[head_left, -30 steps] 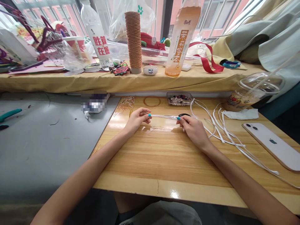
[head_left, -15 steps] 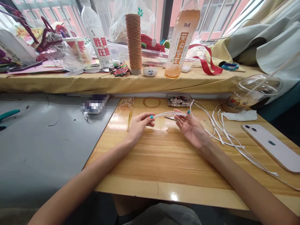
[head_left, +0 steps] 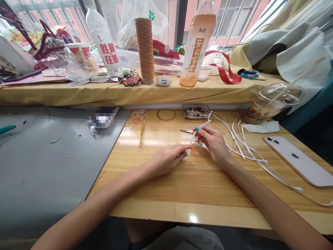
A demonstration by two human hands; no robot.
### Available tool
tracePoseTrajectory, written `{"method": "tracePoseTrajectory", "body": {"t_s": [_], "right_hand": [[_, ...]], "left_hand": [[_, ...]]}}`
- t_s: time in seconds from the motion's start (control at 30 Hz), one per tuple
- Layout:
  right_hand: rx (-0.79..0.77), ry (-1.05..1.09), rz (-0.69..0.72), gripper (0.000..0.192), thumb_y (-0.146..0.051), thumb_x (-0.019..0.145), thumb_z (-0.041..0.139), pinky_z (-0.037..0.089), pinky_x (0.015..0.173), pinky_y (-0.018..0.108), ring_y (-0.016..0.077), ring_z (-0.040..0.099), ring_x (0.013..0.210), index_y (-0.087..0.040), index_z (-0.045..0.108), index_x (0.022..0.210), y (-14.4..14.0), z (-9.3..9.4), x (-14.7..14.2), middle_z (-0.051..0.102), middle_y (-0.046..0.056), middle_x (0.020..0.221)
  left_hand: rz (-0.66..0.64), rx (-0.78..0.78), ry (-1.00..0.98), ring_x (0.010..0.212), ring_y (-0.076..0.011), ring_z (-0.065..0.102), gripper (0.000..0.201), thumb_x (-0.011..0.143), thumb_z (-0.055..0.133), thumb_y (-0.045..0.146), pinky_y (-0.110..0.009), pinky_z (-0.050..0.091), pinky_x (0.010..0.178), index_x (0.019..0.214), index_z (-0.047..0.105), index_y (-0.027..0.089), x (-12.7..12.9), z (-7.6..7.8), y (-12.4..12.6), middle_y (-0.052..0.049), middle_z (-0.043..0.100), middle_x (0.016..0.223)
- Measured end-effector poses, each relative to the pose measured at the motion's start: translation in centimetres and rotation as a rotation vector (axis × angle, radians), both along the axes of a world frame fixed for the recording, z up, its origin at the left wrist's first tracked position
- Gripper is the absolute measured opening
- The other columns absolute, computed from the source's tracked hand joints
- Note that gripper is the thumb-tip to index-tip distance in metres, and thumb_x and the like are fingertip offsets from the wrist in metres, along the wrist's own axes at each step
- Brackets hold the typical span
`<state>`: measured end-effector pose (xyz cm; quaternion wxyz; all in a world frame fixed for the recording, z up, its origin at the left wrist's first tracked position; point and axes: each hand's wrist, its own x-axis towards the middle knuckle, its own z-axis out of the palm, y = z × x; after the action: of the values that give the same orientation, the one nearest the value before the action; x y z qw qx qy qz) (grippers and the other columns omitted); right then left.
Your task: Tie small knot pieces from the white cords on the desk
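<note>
My right hand [head_left: 213,143] pinches a short piece of white cord [head_left: 193,139] between thumb and fingertips, and its upper end sticks out past the thumb. Lower down and to the left, my left hand [head_left: 166,159] has thumb and forefinger closed on the bottom end of the same cord. The piece bends in a curve between both hands, above the wooden table [head_left: 156,189]. Behind my right hand shows a pointed metal tool tip [head_left: 185,131]; the rest of that tool is hidden. Longer white cords [head_left: 238,140] lie loose to the right.
Gold tweezers [head_left: 142,134], tangled thread [head_left: 139,115], a brown wire ring [head_left: 165,118] and a clear bead box [head_left: 191,117] lie along the back. A phone [head_left: 295,156] and a plastic cup [head_left: 256,113] stand right. Bottles and a thread spool [head_left: 145,52] line the ledge.
The cord has turned from level to steeply slanted. My left hand has moved right and down, closer to my right hand, whose open fingers have curled around the cord.
</note>
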<state>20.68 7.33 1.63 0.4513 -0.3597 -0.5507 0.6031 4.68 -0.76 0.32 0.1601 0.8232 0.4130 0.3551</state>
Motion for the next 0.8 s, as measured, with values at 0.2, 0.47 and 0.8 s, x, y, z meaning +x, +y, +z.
{"method": "tracePoseTrajectory", "body": {"t_s": [0.2,0.47,0.8], "right_hand": [[0.027,-0.148,0.073,0.026,-0.039,0.065,0.063,0.034,0.04,0.018,0.0061,0.047,0.043,-0.014,0.058,0.064,0.2,-0.4,0.1,0.053,-0.002,0.05],[-0.057,-0.234,0.247,0.032,-0.044,0.062,0.064,0.03,0.036,0.016,0.0045,0.044,0.039,-0.014,0.055,0.06,-0.6,-0.3,-0.4,0.053,-0.003,0.047],[-0.124,-0.249,0.385,0.029,-0.042,0.064,0.063,0.029,0.037,0.017,0.005,0.044,0.038,-0.014,0.055,0.062,-1.9,0.0,-1.1,0.052,-0.003,0.044]], "left_hand": [[-0.033,0.205,0.365,0.08,-0.0116,0.054,0.03,0.085,0.036,0.015,-0.021,0.045,0.065,0.113,0.045,0.019,-1.3,0.4,0.4,-0.005,0.057,0.095],[-0.099,0.568,0.801,0.086,-0.0141,0.053,0.03,0.087,0.03,0.012,-0.026,0.043,0.075,0.114,0.043,0.011,-2.0,1.3,0.3,-0.009,0.057,0.1],[-0.01,0.733,0.686,0.077,-0.0128,0.056,0.019,0.085,0.036,0.012,-0.025,0.045,0.067,0.096,0.052,0.011,-2.2,0.9,0.1,-0.007,0.062,0.086]]}}
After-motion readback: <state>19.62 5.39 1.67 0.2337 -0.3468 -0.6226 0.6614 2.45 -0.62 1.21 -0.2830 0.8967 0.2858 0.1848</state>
